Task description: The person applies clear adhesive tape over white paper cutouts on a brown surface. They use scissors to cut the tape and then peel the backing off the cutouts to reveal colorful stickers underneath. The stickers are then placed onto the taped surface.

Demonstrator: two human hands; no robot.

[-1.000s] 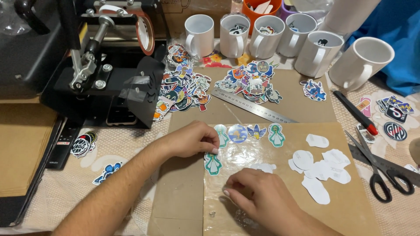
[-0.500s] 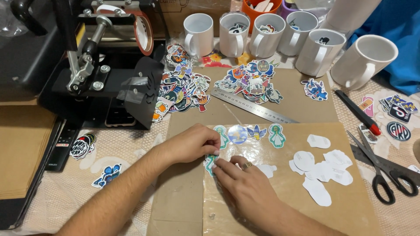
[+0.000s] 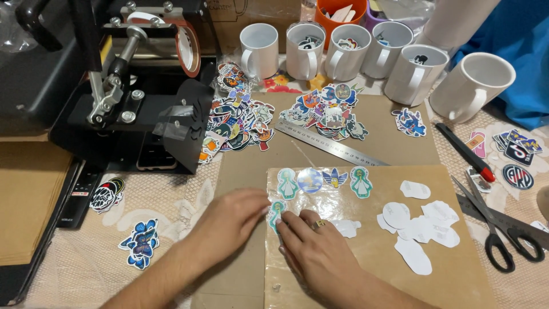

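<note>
Both hands press on a small teal sticker (image 3: 276, 210) at the left edge of a clear film (image 3: 320, 229) taped over a brown board (image 3: 457, 274). The left hand (image 3: 229, 223) lies flat, fingers nearly closed, fingertips touching the sticker. The right hand (image 3: 317, 252), a ring on one finger, is spread flat, fingertips on the sticker's right side; neither hand grips anything. Four more stickers (image 3: 323, 182) sit in a row just above. White cut-outs (image 3: 420, 229) lie to the right, scissors (image 3: 497, 234) beyond, a ruler (image 3: 329, 143) above, mugs (image 3: 366, 54) behind
</note>
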